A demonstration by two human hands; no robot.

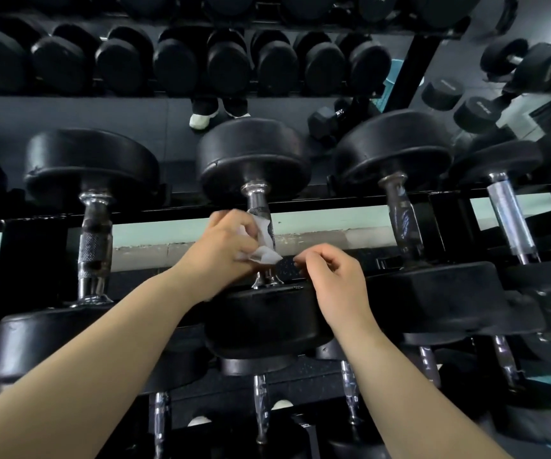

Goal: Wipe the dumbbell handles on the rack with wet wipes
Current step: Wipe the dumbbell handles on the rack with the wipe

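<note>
Left hand [224, 243]: fingers curled round crumpled white wet wipe [262, 256], pressing it against chrome handle [256, 200] of middle dumbbell [254, 157]. Wipe covers handle's middle and lower stretch; bare metal and flared collar show above.

Right hand [333, 276]: fingers curled, tips just beside wipe's lower corner; pinching it or not, cannot tell.

Middle dumbbell: round black rubber heads, scuffed, lying across rack [333, 203] rails, near head under wrists.

Left neighbour [92, 167] and right neighbour [393, 147]: same type, handles bare.
</note>
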